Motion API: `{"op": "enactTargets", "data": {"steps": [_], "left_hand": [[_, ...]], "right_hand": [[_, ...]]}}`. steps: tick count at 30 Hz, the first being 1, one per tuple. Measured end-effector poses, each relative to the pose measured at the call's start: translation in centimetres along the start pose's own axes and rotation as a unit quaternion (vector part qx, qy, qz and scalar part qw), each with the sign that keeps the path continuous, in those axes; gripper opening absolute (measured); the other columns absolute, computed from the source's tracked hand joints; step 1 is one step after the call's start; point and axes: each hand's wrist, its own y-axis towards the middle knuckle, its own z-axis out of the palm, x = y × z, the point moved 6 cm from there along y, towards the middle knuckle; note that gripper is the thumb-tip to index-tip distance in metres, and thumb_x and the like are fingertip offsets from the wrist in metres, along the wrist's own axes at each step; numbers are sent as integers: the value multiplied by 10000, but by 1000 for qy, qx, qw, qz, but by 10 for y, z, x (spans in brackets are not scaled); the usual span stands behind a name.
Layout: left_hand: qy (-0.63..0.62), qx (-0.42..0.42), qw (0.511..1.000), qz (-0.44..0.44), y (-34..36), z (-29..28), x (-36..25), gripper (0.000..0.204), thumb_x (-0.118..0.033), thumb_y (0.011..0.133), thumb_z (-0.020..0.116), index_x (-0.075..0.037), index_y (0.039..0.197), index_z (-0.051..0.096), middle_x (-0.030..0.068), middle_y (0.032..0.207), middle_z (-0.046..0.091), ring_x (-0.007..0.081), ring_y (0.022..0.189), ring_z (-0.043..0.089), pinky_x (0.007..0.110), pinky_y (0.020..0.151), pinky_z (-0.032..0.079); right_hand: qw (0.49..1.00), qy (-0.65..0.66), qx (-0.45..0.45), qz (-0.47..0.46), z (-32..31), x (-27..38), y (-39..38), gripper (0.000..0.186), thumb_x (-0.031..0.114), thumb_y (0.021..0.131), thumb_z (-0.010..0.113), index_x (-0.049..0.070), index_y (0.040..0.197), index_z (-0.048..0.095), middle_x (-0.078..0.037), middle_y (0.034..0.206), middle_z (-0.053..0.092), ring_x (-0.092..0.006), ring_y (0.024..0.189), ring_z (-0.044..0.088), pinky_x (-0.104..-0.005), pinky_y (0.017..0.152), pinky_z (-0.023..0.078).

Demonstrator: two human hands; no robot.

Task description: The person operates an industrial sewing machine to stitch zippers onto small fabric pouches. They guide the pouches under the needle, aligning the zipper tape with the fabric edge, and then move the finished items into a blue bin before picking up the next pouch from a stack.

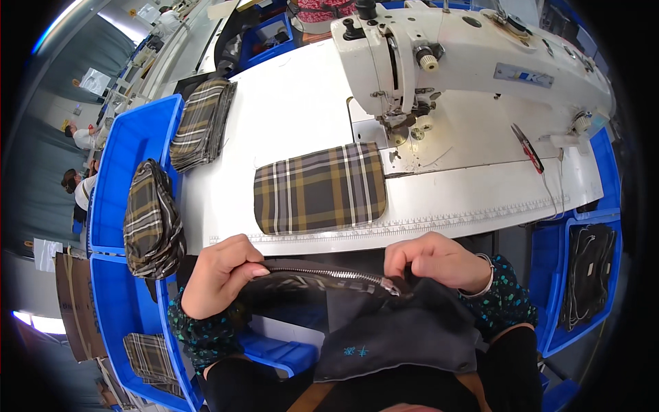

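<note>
In front of the table edge I hold a zippered plaid pouch [309,279] with a silver metal zipper along its top. My left hand [223,273] is closed, thumb and fingers pinching the zipper's left end. My right hand [439,261] is closed on the other end, by the zipper slider [392,287]; its fingertips are partly hidden. Most of the pouch's body hangs in shadow. Below it, dark cloth [398,343] with a small blue stitched mark lies over my lap. Beyond my hands, a flat plaid panel [319,192] with rounded corners rests on the white table.
A white sewing machine [453,55] stands at the back right, with red-handled thread snips [528,149] beside it. A stack of plaid pieces [201,123] sits at the table's left. Blue bins [130,130] line the left; another blue bin [549,275] on the right holds dark zippered pieces [588,275].
</note>
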Motion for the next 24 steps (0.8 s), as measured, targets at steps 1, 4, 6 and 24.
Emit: {"op": "enactTargets", "data": {"steps": [1, 4, 6, 24], "left_hand": [[-8, 5, 1000, -8, 0, 3, 5, 118, -66, 914, 762, 7, 902, 670, 108, 800, 604, 271, 721, 605, 351, 670, 470], [-50, 58, 997, -32, 3, 18, 23, 110, -87, 953, 729, 10, 948, 678, 118, 831, 615, 265, 758, 621, 348, 709, 487], [-101, 117, 988, -25, 8, 34, 27, 137, -121, 984, 703, 13, 1005, 681, 126, 873, 628, 264, 797, 631, 348, 751, 502], [-382, 280, 881, -4, 13, 101, -1, 155, -107, 907, 837, -4, 988, 754, 66, 1079, 583, 179, 1020, 566, 329, 915, 450]], "right_hand": [[999, -37, -28, 28, -1, 2, -4, 257, 215, 1064, 646, -32, 1014, 694, -10, 983, 648, -75, 903, 573, -243, 837, 460], [992, -99, -72, 26, -1, 3, -7, 175, 147, 1008, 721, -26, 985, 700, 8, 931, 649, -66, 865, 573, -245, 803, 466], [987, -136, -85, 14, 1, 5, -8, 161, 142, 983, 741, -14, 975, 703, -20, 888, 666, -105, 821, 601, -270, 767, 477], [980, -184, -68, -27, 17, 18, 7, 103, 111, 959, 740, 24, 913, 710, -46, 881, 650, -148, 819, 617, -297, 762, 482]]}}
